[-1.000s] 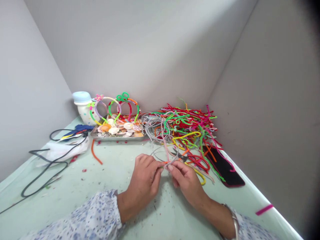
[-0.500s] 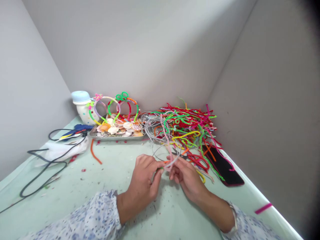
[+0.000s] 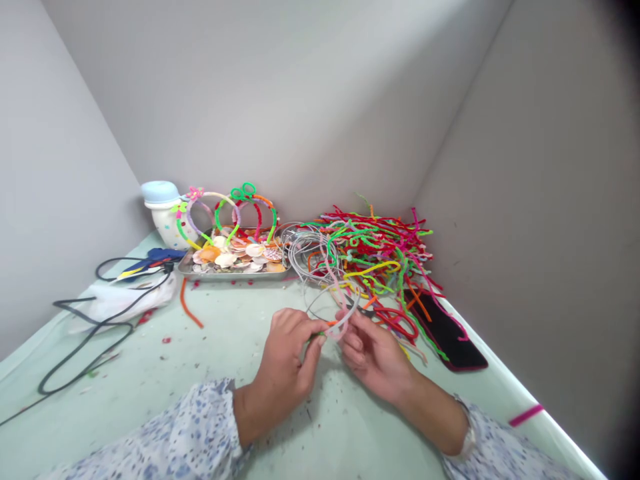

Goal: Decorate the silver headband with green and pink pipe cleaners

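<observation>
My left hand (image 3: 287, 357) is closed in a pinch on one end of a thin grey-white headband hoop (image 3: 353, 309). Bits of orange and green pipe cleaner show at its fingertips. A pale pink pipe cleaner (image 3: 334, 275) stands up from the hoop and loops round its near part. My right hand (image 3: 379, 359) has thumb and forefinger closed at the hoop's right side, by the pink pipe cleaner; its fingertips are partly hidden, so I cannot tell which of the two they grip.
Behind lie coiled grey hoops (image 3: 309, 257) and a heap of coloured pipe cleaners (image 3: 385, 240). Red-handled scissors (image 3: 400, 322) and a black phone-like slab (image 3: 450, 343) are at right. A metal tray (image 3: 235, 275) holds shells and decorated headbands; a white bottle (image 3: 167, 217) and a corded blue tool (image 3: 163, 255) stand left.
My right hand has turned slightly and shifted a little right and down, its fingers curling more. The pink pipe cleaner and hoop have tilted slightly. My left hand stays almost in place.
</observation>
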{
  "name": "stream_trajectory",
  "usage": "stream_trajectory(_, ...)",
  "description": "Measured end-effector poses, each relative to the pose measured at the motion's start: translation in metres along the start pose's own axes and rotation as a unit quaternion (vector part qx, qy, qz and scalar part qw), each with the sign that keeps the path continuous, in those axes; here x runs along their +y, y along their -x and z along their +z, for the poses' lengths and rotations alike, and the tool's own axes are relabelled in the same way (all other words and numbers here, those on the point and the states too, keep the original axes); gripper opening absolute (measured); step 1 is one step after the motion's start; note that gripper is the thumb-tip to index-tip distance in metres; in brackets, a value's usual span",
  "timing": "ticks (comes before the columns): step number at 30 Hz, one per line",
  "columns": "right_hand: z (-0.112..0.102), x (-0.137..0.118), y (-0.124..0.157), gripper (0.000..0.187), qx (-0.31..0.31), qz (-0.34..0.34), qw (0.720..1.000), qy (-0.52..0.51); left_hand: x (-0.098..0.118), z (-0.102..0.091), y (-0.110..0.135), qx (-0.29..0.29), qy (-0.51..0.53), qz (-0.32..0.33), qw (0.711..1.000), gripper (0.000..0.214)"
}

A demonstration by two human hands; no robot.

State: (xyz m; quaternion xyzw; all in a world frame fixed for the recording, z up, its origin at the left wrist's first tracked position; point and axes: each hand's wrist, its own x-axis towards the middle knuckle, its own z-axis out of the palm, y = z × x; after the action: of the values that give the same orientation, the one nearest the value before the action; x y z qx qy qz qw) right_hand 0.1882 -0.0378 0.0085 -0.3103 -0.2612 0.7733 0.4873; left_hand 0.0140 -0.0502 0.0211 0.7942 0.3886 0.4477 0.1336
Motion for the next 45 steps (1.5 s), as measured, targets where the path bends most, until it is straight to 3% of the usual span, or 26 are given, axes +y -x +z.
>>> stream_trajectory(4, -0.001, 0.002, 0.006, 0.032, -0.08, -0.018, 0.996, 0.036, -0.002, 0.0, -0.002, 0.036, -0.003, -0.041, 0.999, 0.012)
stream_trajectory(8, -0.001, 0.011, 0.014, 0.031, -0.154, -0.078, 0.971, 0.165, -0.008, 0.0, -0.004, 0.061, 0.007, -0.114, 0.992, 0.011)
stream_trajectory(11, -0.001, 0.016, 0.018, 0.025, -0.166, -0.216, 0.909, 0.316, -0.01, 0.0, -0.004, 0.064, 0.021, -0.133, 0.989, 0.011)
stream_trajectory(15, -0.003, 0.017, 0.017, 0.031, -0.099, -0.363, 0.814, 0.442, -0.009, 0.0, -0.004, 0.054, 0.025, -0.129, 0.99, 0.011)
stream_trajectory(19, -0.007, 0.016, 0.01, 0.042, -0.016, -0.398, 0.772, 0.495, -0.004, 0.001, -0.003, 0.021, 0.01, -0.101, 0.995, 0.011)
stream_trajectory(22, -0.007, 0.012, 0.008, 0.03, 0.021, -0.444, 0.703, 0.555, -0.001, 0.003, 0.0, -0.003, 0.012, -0.076, 0.997, 0.013)
stream_trajectory(25, -0.007, 0.007, 0.008, 0.025, 0.021, -0.512, 0.616, 0.598, 0.001, 0.003, 0.001, -0.025, 0.02, -0.066, 0.997, 0.014)
stream_trajectory(27, -0.007, 0.005, 0.009, 0.028, 0.011, -0.536, 0.573, 0.62, 0.002, 0.003, 0.002, -0.031, 0.024, -0.066, 0.997, 0.015)
stream_trajectory(36, -0.016, -0.003, 0.014, 0.025, -0.014, -0.564, 0.437, 0.7, 0.003, 0.003, 0.002, -0.03, 0.033, -0.055, 0.997, 0.015)
stream_trajectory(40, -0.018, -0.007, 0.014, 0.025, -0.03, -0.585, 0.41, 0.699, 0.002, 0.004, 0.002, -0.031, 0.041, -0.057, 0.997, 0.016)
stream_trajectory(45, -0.013, -0.009, 0.012, 0.023, -0.061, -0.584, 0.419, 0.693, 0.002, 0.004, 0.001, -0.043, 0.055, -0.07, 0.995, 0.015)
